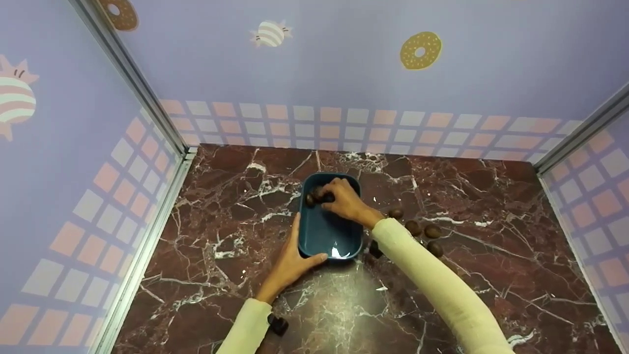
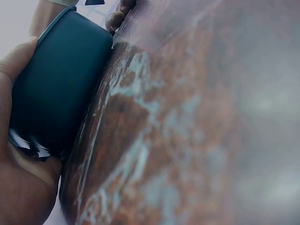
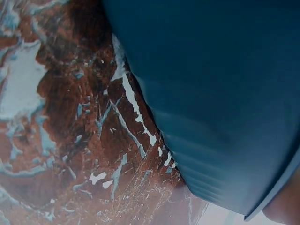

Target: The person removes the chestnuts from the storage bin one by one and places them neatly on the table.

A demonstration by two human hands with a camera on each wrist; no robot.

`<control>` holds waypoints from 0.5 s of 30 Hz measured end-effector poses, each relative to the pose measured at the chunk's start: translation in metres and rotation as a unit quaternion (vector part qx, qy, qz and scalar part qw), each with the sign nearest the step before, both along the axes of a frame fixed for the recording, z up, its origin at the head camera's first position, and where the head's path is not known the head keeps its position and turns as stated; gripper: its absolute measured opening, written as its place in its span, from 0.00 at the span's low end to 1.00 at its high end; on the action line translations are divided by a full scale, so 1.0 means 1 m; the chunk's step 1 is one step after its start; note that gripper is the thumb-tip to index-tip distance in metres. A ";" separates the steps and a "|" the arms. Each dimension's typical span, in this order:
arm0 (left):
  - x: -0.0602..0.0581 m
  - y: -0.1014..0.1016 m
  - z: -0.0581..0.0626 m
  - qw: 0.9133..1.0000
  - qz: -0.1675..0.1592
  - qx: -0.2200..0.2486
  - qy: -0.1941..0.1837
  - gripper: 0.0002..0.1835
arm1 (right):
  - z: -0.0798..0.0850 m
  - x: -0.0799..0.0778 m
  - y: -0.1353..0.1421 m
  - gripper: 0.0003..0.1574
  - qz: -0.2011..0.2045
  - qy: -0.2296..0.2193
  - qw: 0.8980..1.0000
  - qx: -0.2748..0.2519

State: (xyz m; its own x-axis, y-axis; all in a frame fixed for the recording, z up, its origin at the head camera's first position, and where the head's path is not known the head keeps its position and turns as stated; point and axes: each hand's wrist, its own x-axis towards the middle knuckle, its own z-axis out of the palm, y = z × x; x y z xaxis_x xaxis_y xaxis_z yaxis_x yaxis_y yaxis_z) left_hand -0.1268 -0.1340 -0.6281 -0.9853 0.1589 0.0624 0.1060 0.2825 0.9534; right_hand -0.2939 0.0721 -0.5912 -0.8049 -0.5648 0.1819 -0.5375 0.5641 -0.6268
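Observation:
A deep teal-blue rectangular box (image 1: 330, 231) with rounded corners stands on the marbled tabletop. My left hand (image 1: 291, 255) holds its near left corner, thumb along the near end and fingers along the left side; the left wrist view shows this hand (image 2: 18, 140) against the box wall (image 2: 63, 75). Inside the far end, my right hand (image 1: 344, 199) reaches down with bent fingers around a dark brown, round, nut-like thing (image 1: 328, 197). Similar brown things (image 1: 310, 200) lie beside those fingertips at the box's left wall. The right wrist view is mostly the box's outer wall (image 3: 211, 93).
Several more round brown nut-like things (image 1: 433, 231) lie on the table right of the box, near the right forearm. Patterned lilac panels (image 1: 339, 73) enclose the table at the back and both sides. A dark strap piece (image 1: 278, 325) sits at the left wrist.

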 end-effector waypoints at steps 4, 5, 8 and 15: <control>0.001 -0.001 0.000 1.000 -0.002 0.007 -0.009 0.71 | -0.013 -0.006 -0.002 0.18 -0.006 -0.004 1.000 -0.015; 0.001 -0.001 0.000 1.000 -0.001 0.009 -0.010 0.71 | -0.014 -0.007 -0.003 0.21 -0.008 -0.006 1.000 -0.015; 0.001 -0.001 -0.001 1.000 -0.002 0.010 -0.007 0.71 | -0.014 -0.008 -0.007 0.28 -0.008 -0.018 1.000 -0.015; 0.000 -0.001 -0.002 1.000 -0.004 -0.001 -0.002 0.72 | 0.005 0.001 -0.009 0.34 0.001 -0.025 0.999 0.021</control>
